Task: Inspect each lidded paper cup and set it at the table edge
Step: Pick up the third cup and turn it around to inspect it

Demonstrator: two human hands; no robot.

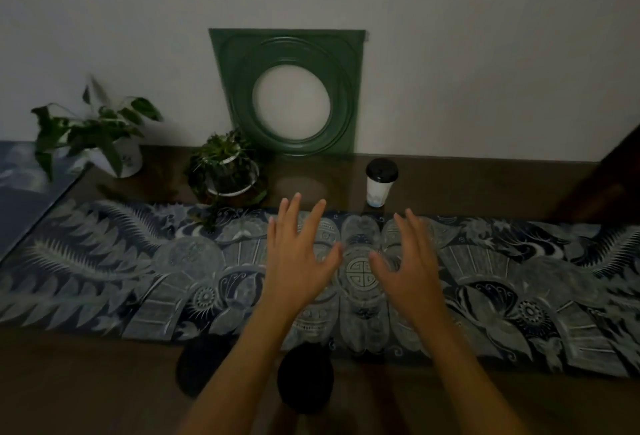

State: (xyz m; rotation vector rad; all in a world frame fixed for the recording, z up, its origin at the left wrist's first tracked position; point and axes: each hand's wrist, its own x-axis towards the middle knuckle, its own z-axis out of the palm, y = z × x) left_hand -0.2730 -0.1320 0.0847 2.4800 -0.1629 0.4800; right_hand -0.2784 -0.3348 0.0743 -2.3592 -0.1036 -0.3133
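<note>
Over the patterned runner (104, 272), left hand (298, 254) and right hand (410, 261) hover fingers spread, empty; lidded cup (380, 182) upright at 1 o'clock.

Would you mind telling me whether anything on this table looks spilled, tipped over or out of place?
Nothing stands out. The lidded paper cup stands upright near the wall, lid on, with no spill visible around it. Both potted plants are upright. The light is dim, so small stains could go unseen.

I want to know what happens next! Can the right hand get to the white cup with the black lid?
Probably yes. The right hand is open and empty, and nothing stands between it and the cup just beyond.
</note>
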